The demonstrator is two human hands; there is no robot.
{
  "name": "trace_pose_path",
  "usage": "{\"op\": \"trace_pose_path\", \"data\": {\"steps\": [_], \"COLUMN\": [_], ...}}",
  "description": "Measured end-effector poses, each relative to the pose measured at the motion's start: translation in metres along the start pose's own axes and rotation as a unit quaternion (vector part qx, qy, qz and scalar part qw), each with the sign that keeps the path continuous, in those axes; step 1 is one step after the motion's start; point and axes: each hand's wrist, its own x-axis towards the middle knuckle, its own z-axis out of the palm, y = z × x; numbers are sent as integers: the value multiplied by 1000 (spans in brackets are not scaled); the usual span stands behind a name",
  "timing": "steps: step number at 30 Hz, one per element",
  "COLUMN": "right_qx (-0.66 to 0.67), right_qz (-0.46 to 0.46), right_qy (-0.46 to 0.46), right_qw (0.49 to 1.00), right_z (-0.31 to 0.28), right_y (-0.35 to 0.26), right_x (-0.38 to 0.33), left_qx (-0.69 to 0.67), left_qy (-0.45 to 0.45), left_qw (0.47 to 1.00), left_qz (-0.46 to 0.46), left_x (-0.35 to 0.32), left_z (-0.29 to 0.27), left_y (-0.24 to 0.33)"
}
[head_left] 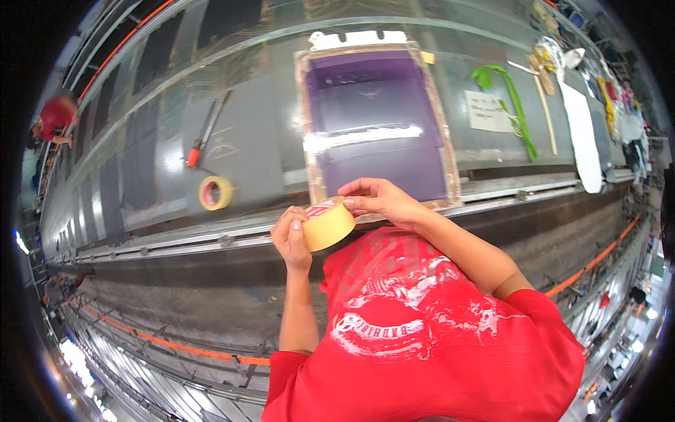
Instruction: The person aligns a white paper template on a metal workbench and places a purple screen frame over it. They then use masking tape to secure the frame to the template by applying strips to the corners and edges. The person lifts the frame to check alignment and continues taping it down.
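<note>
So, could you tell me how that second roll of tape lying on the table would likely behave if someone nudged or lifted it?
The tape roll lies flat on its side on the table, so a nudge would probably slide it rather than roll it. Its hollow core suggests it is light and easy to pinch. Set on edge, it would likely roll.

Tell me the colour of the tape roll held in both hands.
The tape roll is tan-yellow with a red-and-white core, clearest in the head view.

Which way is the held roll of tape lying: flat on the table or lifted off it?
Lifted: both hands hold the tape roll above the table's near edge.
</note>
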Motion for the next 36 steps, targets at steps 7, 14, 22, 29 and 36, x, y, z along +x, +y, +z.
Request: {"op": "trace_pose_path", "data": {"steps": [7, 14, 22, 29, 36], "right_qx": [94, 124, 141, 86, 38], "right_qz": [47, -27, -33, -79, -27], "right_qy": [23, 6, 54, 64, 117], "right_qw": [994, 992, 988, 991, 992], "right_z": [-71, -79, -73, -80, -74], "right_y": [14, 35, 17, 24, 15], "right_x": [-74, -72, -74, -69, -69], "left_qx": [131, 160, 178, 151, 147], "left_qy": [-97, -160, -191, -175, -143], "left_qw": [980, 967, 951, 958, 962], "left_qz": [114, 121, 167, 171, 178], "left_x": [-35, -27, -6, 0, -7], "left_z": [87, 88, 94, 96, 89], "left_y": [24, 32, 29, 21, 22]}}
